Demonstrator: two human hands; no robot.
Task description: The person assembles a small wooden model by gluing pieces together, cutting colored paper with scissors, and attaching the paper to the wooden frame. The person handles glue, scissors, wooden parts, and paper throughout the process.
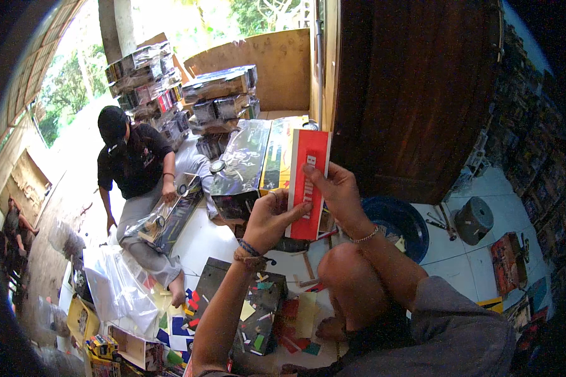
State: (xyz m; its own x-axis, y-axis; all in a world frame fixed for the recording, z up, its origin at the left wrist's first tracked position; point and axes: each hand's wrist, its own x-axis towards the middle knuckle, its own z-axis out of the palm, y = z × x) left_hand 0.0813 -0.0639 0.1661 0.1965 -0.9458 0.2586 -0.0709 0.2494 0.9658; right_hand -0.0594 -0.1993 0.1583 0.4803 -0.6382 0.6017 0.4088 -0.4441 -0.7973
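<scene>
In front of me is a flat, upright red panel (314, 164) with white edges and white lettering, like a piece of card or a sticker sheet. My left hand (271, 217) grips its left edge low down, the thumb lying across the red face. My right hand (339, 195) pinches the right edge higher up, thumb pressed on the front. Fingers behind the panel are hidden. Just beyond it stands a large black and yellow box (248, 147) under shiny clear wrap. Below my left forearm lies a dark board (267, 295) strewn with coloured scraps.
A person (138, 151) in black sits at left, a hand near a plastic-wrapped long box (170, 217). Wrapped boxes (217, 94) are stacked behind. At right are a blue basin (405, 226), a grey bucket (475, 220) and a brown door (415, 94). Clear plastic (116, 283) lies at left.
</scene>
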